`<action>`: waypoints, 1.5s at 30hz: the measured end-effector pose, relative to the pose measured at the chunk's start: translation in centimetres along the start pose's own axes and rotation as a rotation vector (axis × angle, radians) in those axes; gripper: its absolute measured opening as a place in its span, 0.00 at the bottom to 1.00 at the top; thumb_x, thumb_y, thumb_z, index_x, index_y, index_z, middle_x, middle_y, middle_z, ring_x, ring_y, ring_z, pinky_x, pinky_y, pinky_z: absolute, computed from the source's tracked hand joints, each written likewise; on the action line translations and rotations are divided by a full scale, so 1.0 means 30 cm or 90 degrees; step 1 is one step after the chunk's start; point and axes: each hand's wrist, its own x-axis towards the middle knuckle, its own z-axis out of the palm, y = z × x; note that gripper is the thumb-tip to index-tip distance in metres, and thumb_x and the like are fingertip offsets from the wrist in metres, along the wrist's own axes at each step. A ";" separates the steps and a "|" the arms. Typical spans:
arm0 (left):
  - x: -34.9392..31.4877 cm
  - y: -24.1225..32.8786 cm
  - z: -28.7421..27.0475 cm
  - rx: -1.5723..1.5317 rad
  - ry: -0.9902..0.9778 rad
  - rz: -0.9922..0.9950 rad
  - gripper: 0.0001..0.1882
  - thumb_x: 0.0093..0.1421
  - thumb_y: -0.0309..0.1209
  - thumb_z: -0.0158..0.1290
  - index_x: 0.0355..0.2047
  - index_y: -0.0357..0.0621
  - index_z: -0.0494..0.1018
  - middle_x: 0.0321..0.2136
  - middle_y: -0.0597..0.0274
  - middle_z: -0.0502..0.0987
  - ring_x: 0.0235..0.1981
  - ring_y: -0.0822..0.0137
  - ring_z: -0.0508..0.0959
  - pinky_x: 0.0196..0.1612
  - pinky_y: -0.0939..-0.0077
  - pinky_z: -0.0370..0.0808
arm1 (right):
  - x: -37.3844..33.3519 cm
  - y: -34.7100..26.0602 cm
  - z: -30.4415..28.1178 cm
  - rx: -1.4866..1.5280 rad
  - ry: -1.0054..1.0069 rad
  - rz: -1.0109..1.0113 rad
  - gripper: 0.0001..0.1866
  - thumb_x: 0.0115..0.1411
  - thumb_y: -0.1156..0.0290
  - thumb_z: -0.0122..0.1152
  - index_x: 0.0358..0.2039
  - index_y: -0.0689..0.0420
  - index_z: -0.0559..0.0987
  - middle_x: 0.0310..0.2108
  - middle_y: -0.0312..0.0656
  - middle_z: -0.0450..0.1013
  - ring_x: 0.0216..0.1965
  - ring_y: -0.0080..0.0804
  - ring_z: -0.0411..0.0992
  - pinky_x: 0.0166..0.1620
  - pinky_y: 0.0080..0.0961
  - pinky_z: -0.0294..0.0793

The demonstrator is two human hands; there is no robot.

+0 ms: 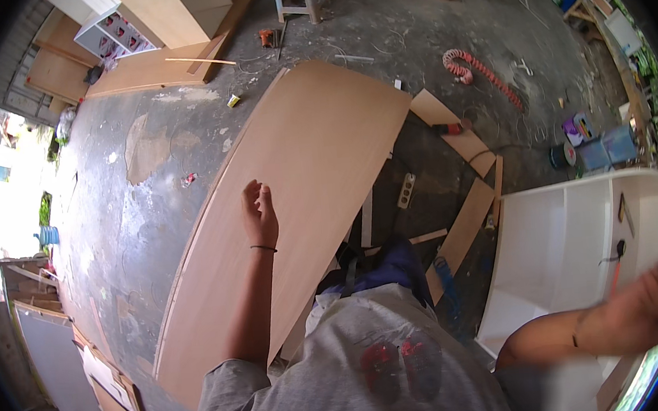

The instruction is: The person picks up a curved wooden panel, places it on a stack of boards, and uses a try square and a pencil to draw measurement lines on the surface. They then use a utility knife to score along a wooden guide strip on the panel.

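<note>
Plywood panel (323, 143), broad and pale brown, is laid out diagonally on the person's left, from the lower left toward the upper middle of the view. By the look of it, the handling or checking of this panel is the step in hand, though no tool is seen being applied to it. The left hand (259, 215) is held over the panel's middle stretch, its fingers loosely curled with nothing seen between them; whether the surface is touched cannot be told. The right hand (639, 311) is raised well apart from the panel, over by the white cabinet (540, 246); it is blurred, its fingers seem bent inward, and whether anything is gripped cannot be told. For the panel to be shifted, both hands would need to be brought to its edges; for it to be worked, a tool would first have to be picked up.
</note>
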 end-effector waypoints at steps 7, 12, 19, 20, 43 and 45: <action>0.275 -0.133 0.225 0.179 0.000 0.011 0.26 0.59 0.44 0.48 0.48 0.35 0.64 0.47 0.46 0.67 0.50 0.50 0.66 0.52 0.61 0.64 | -0.383 0.938 0.239 0.402 0.024 0.933 0.06 0.58 0.77 0.47 0.36 0.57 0.71 0.30 0.35 0.69 0.27 0.21 0.65 0.31 0.21 0.66; 0.560 -0.231 0.436 0.310 0.003 -0.032 0.29 0.58 0.46 0.49 0.50 0.35 0.62 0.50 0.46 0.65 0.54 0.50 0.62 0.54 0.60 0.61 | -0.748 1.653 0.344 0.083 0.031 1.169 0.04 0.55 0.66 0.53 0.25 0.48 0.70 0.18 0.26 0.61 0.17 0.17 0.57 0.23 0.17 0.56; 0.978 -0.429 0.766 0.510 0.059 -0.005 0.30 0.57 0.48 0.47 0.53 0.38 0.60 0.52 0.50 0.64 0.56 0.52 0.60 0.58 0.60 0.54 | -1.207 2.261 0.384 0.122 -0.141 1.496 0.23 0.55 0.43 0.52 0.31 0.52 0.72 0.22 0.32 0.66 0.22 0.21 0.61 0.25 0.22 0.59; 1.002 -0.451 0.794 0.537 0.079 -0.023 0.28 0.56 0.47 0.47 0.51 0.40 0.63 0.49 0.52 0.66 0.53 0.53 0.62 0.55 0.61 0.56 | -1.234 2.305 0.397 0.235 -0.126 1.523 0.23 0.56 0.43 0.51 0.32 0.53 0.72 0.24 0.33 0.67 0.23 0.22 0.62 0.26 0.23 0.61; 1.004 -0.520 0.868 0.548 0.110 -0.055 0.20 0.53 0.40 0.53 0.44 0.46 0.69 0.40 0.57 0.66 0.45 0.53 0.62 0.51 0.59 0.58 | -1.028 2.531 0.443 0.207 -0.207 1.386 0.16 0.59 0.68 0.46 0.47 0.56 0.67 0.47 0.40 0.67 0.48 0.35 0.66 0.49 0.35 0.67; 1.006 -0.523 0.864 0.541 0.112 -0.058 0.20 0.53 0.40 0.53 0.44 0.45 0.69 0.40 0.57 0.66 0.45 0.54 0.63 0.50 0.59 0.58 | -1.055 2.537 0.468 0.031 -0.178 1.384 0.15 0.60 0.67 0.46 0.46 0.56 0.68 0.46 0.40 0.68 0.48 0.36 0.66 0.49 0.36 0.67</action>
